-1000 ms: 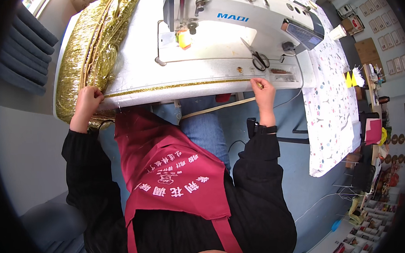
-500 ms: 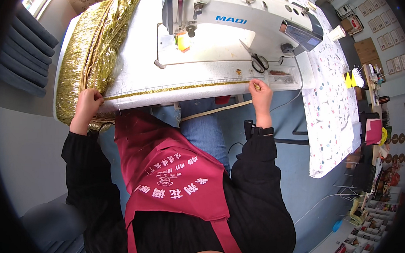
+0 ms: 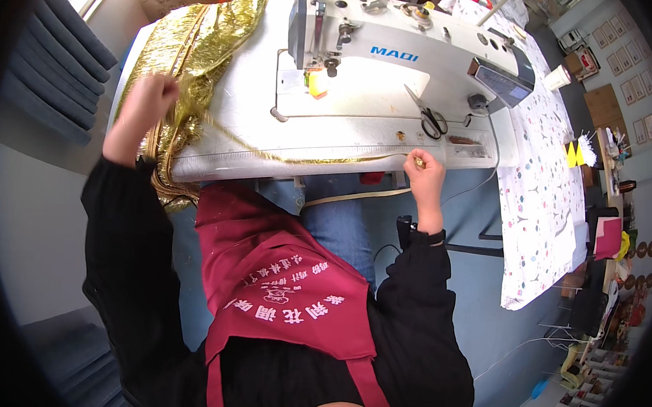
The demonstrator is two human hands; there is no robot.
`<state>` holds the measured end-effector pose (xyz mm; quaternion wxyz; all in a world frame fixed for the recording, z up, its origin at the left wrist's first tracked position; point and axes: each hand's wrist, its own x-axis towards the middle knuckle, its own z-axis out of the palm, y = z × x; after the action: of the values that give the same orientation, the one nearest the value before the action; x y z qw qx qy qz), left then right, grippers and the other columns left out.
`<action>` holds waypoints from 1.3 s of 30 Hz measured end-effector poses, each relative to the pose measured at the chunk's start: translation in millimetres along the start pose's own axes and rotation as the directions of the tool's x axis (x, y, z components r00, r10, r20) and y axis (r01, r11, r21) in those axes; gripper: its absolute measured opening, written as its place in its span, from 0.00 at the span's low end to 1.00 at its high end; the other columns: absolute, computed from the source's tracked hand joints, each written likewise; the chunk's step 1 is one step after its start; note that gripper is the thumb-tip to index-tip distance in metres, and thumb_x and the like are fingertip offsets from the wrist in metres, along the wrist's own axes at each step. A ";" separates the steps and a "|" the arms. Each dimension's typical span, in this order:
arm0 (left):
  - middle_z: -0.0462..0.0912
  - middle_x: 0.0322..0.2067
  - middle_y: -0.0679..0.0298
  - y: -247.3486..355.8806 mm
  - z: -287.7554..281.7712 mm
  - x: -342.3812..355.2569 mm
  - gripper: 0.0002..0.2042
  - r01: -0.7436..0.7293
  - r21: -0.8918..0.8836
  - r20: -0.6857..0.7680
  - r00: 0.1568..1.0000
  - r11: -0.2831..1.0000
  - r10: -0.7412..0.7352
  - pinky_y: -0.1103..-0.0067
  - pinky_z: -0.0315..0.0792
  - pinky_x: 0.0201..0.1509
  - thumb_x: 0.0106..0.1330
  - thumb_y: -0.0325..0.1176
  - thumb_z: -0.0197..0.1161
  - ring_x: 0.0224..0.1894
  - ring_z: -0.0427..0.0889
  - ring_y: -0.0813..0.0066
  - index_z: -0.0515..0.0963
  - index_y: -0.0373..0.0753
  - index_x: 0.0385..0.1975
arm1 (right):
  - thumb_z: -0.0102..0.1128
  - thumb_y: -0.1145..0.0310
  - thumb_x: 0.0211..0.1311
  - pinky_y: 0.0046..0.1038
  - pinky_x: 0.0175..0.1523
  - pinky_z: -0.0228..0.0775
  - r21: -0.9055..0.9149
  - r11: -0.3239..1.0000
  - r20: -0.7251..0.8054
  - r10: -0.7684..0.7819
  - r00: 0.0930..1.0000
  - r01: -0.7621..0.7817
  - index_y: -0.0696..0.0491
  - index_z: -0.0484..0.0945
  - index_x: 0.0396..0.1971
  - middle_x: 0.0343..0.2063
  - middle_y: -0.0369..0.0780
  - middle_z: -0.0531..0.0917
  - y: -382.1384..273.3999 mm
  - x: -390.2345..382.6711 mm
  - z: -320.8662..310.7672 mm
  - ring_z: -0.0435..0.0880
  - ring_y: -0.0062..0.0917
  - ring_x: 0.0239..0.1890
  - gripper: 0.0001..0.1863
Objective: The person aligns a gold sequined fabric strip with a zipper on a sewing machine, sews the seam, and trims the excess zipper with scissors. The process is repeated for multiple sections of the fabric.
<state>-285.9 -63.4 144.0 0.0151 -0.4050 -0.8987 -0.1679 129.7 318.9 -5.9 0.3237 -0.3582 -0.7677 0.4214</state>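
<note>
Thin glittery gold strip runs left from the right hand pinching it, curving toward a fisted left hand, contents unclear.

L arm stretches fwd, slightly bent, w/ L hand held up, curled in a fist, a bit blurred. R arm reaches fwd too; R hand pinches thumb & fingers tog. Hands well apart.
</note>
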 end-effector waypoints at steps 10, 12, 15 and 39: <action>0.82 0.57 0.51 97.8 27.3 57.6 0.18 -0.186 0.246 -0.367 0.890 0.951 0.269 0.62 0.79 0.58 0.62 0.18 0.58 0.52 0.84 0.51 0.81 0.34 0.53 | 0.68 0.80 0.61 0.20 0.39 0.78 0.347 0.934 0.328 -0.205 0.922 0.084 0.61 0.84 0.38 0.31 0.38 0.86 -125.2 -70.5 50.3 0.83 0.13 0.33 0.06; 0.84 0.53 0.52 133.9 61.0 14.6 0.20 -0.464 -0.048 -0.293 0.853 0.884 0.432 0.63 0.77 0.57 0.59 0.18 0.60 0.50 0.83 0.51 0.82 0.38 0.52 | 0.69 0.79 0.59 0.21 0.38 0.78 0.348 0.932 0.334 -0.227 0.915 0.103 0.60 0.84 0.37 0.30 0.40 0.86 -133.3 -72.1 59.0 0.84 0.15 0.31 0.07; 0.81 0.56 0.56 188.6 97.6 -53.2 0.19 -0.496 -0.560 -0.101 0.836 0.664 0.539 0.61 0.63 0.73 0.61 0.21 0.58 0.63 0.77 0.56 0.78 0.39 0.54 | 0.71 0.77 0.56 0.24 0.32 0.76 0.218 0.957 0.342 -0.257 0.904 0.189 0.58 0.84 0.37 0.29 0.42 0.86 -136.1 -69.6 66.7 0.83 0.20 0.24 0.09; 0.77 0.23 0.67 204.1 146.1 -96.5 0.04 0.004 -0.858 0.104 0.981 0.514 0.166 0.80 0.67 0.29 0.64 0.23 0.66 0.24 0.71 0.79 0.77 0.34 0.32 | 0.71 0.70 0.64 0.27 0.45 0.76 0.216 0.943 0.435 -0.324 0.840 0.252 0.58 0.84 0.39 0.35 0.39 0.85 -100.6 -32.2 47.6 0.84 0.24 0.36 0.09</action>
<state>-55.7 38.4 49.6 -0.2557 -0.4147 -0.6780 -0.5504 81.1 233.6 55.5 0.2162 -0.1018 -0.8338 0.4977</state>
